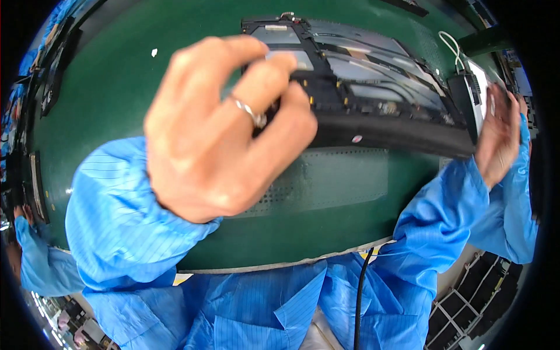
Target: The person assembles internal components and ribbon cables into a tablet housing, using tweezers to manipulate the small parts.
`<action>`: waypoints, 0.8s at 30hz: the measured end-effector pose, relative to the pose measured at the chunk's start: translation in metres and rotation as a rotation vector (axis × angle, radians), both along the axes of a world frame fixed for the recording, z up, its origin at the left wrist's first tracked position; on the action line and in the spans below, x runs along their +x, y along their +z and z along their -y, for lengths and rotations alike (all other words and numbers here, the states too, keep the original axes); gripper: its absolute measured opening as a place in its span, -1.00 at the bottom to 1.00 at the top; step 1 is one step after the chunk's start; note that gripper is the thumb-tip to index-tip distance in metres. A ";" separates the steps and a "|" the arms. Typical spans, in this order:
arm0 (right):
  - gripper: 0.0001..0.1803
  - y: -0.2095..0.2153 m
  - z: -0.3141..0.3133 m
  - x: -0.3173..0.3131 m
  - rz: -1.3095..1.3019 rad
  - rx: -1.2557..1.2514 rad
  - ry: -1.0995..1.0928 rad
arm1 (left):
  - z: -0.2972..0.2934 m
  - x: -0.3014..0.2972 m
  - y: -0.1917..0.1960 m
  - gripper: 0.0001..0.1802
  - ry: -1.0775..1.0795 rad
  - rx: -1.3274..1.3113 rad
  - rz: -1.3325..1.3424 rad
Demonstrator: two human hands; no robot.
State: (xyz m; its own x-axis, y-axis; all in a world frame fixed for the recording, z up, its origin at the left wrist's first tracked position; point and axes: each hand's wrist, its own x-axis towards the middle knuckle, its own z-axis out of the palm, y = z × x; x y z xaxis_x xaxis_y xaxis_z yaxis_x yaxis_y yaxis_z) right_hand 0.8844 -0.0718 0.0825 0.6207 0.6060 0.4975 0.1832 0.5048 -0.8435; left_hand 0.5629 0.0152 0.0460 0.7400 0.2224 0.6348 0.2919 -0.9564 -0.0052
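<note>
A long black-framed electronic panel point(373, 64) with grey sheets, thin cables and a dark front edge lies across the table in front of me. Large in the view, my left hand point(219, 128), with a ring on one finger, is raised over the panel's left end. Its fingers are curled closed; whatever they hold, if anything, is hidden behind them. My right hand point(499, 137) is by the panel's right end, fingers stretched and slightly blurred. Next to it stands a white and black device point(477, 87); whether the hand touches it I cannot tell.
The green table mat point(111, 99) has a perforated, paler strip point(344, 178) near me. A white cable point(450, 42) loops behind the device. Dark panels point(58, 73) stand at the far left. Other people's blue sleeves point(507, 224) show at both sides; a black cord point(360, 297) hangs before me.
</note>
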 end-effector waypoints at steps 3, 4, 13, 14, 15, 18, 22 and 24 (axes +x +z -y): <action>-0.73 0.001 0.027 -0.064 0.190 -0.155 0.122 | 0.018 0.003 -0.033 -0.54 -0.031 -0.138 0.046; -0.75 -0.004 0.034 -0.084 0.215 -0.250 0.275 | 0.019 0.005 -0.041 -0.54 -0.038 -0.157 0.050; -0.87 -0.053 0.037 -0.159 0.085 -0.757 0.398 | 0.019 0.014 -0.068 -0.63 -0.040 -0.068 0.166; -0.87 -0.053 0.037 -0.159 0.084 -0.764 0.399 | 0.020 0.016 -0.069 -0.65 -0.034 -0.058 0.173; -0.87 -0.053 0.038 -0.159 0.083 -0.763 0.397 | 0.020 0.016 -0.068 -0.65 -0.032 -0.063 0.174; -0.87 -0.052 0.038 -0.159 0.087 -0.777 0.399 | 0.021 0.017 -0.069 -0.68 -0.035 -0.098 0.168; -0.88 -0.054 0.039 -0.159 0.107 -0.745 0.410 | 0.023 0.017 -0.069 -0.70 -0.025 -0.074 0.179; -0.88 -0.056 0.040 -0.159 0.130 -0.738 0.419 | 0.024 0.015 -0.069 -0.70 -0.023 -0.074 0.178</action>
